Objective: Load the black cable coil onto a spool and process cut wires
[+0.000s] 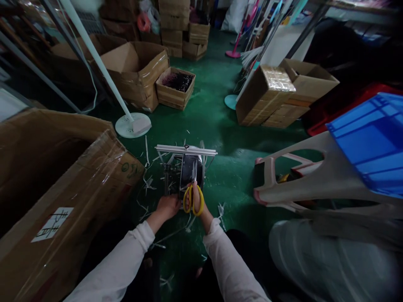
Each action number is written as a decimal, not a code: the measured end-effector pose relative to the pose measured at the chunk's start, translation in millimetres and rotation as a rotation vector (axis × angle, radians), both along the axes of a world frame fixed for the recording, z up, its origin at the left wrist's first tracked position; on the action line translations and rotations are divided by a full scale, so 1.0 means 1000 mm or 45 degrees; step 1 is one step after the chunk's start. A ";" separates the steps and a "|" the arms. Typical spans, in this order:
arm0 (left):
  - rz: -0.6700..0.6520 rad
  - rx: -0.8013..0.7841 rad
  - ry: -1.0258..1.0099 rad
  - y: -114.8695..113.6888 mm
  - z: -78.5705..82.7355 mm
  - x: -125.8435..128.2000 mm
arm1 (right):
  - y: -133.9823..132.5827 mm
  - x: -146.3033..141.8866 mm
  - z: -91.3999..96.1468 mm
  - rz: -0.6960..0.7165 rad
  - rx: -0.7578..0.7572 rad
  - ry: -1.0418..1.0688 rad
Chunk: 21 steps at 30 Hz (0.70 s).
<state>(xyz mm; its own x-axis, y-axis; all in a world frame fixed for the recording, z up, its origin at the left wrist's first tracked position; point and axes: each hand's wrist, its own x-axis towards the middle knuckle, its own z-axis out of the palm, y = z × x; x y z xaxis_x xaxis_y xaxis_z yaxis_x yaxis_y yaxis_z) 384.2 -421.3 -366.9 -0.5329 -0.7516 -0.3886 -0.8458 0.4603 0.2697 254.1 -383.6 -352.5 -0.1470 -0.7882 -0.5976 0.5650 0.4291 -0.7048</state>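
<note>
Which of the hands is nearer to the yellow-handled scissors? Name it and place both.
Right. The right hand holds the yellow-handled scissors; the left hand is just to their left, at the near end of the metal-framed device.

My right fingers [196,193] can pass rightward over the green floor [234,174] until the stool [333,167]; ahead the metal crossbar [171,149] blocks me, leftward the large carton [91,197].

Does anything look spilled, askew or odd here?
Yes: pale strip scraps lie scattered over the green floor, on both sides of the metal-framed device. They look odd because they are strewn loose like litter, rather than gathered together.
</note>
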 end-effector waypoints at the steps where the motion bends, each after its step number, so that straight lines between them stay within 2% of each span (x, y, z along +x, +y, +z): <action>1: -0.017 0.038 -0.012 -0.005 0.001 0.001 | 0.001 0.000 0.000 -0.006 -0.011 0.001; 6: -0.061 0.043 0.018 -0.048 0.022 -0.002 | 0.008 -0.002 0.000 0.030 -0.079 -0.023; 9: -0.067 0.060 0.047 -0.072 0.036 -0.005 | 0.009 -0.002 -0.002 0.021 -0.056 -0.045; 13: 0.050 -0.002 0.102 -0.096 0.049 -0.018 | 0.006 -0.002 -0.001 0.022 -0.020 -0.059; 17: 0.179 -0.233 0.136 -0.101 0.059 -0.040 | 0.000 -0.004 0.003 0.008 -0.034 -0.044; 21: 0.172 -0.348 0.135 -0.086 0.058 -0.046 | -0.007 -0.009 0.004 0.028 -0.011 -0.033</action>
<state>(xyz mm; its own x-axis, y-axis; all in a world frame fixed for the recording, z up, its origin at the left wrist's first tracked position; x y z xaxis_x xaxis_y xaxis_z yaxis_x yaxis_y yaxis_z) 337.9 -507.2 -308.7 -0.4477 -0.8874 -0.1098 -0.8781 0.4131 0.2415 245.1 -390.2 -348.4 -0.1138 -0.7964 -0.5939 0.5734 0.4355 -0.6939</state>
